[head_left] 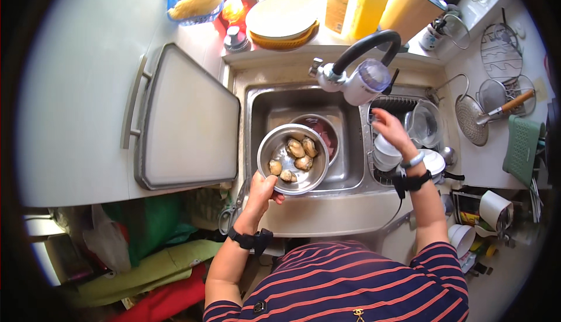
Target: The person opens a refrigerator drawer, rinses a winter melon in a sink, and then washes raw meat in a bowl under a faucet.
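My left hand grips the near-left rim of a round stainless steel bowl, thumb on the rim and fingers beneath. Inside lie several brown-and-cream rounded pieces that look like shucked abalone. The bowl is held over the sink, partly covering a second metal bowl with pinkish pieces, perhaps meat, in it. My right hand hovers above the dish rack, below and right of the faucet. Its fingers point left, a little apart, with nothing seen in them. White bowls sit just under it.
The wire dish rack holds plates and a clear glass bowl. Bottles, stacked plates and a knife block line the sill. Strainers hang at right. A framed translucent panel with a handle stands left.
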A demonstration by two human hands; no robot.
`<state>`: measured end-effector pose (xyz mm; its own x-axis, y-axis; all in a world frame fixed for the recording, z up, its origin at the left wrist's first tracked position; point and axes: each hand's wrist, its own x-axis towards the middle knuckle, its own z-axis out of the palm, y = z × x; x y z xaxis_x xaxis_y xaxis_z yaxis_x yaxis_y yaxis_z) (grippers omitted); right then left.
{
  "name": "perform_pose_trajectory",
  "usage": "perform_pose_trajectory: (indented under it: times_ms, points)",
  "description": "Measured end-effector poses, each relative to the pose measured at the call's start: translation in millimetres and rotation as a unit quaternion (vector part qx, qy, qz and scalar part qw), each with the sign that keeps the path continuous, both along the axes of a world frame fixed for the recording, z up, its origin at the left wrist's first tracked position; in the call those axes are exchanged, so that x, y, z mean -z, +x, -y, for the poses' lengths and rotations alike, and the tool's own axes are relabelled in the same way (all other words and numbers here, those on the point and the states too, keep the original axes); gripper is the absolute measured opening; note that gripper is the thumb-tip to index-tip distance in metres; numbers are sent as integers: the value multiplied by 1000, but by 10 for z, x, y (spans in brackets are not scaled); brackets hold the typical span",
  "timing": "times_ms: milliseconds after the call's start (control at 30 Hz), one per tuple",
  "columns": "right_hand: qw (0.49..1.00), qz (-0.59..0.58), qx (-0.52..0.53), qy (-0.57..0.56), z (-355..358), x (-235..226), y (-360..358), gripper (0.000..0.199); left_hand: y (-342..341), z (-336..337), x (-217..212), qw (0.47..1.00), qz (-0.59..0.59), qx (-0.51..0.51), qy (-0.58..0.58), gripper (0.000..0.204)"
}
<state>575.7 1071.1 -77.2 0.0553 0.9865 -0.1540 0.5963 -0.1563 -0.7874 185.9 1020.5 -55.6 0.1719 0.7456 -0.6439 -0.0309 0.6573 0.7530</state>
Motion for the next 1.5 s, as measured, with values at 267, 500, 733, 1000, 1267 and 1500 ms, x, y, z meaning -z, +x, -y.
perform_pose_trajectory:
  times_ms: [267,500,733,1000,1267,1500]
  points:
    - [967,-77,242,-32,-996,-103,485,41,576,-448,-17,1000,4,12,9,27]
    - [923,329,155,128,-1372,90,1056,54,1079,-685,-39,999,18,45,-4,28]
    - [971,-38,233,-39,-1273,-3,1197,59,1355,-897,22,1000,11,27,3,26]
    - [969,-79,228,-51,-1314,-58,1312,55,1404,-1051,115,1000,8,9,9,29]
    - [958,-136,236,-86,-1098,-270,1289,41,962,-1123,172,999,-19,-29,7,30]
    - [957,-104,264,55,-1084,-168,1379,42,1126,-1059,221,1000,7,7,-4,29]
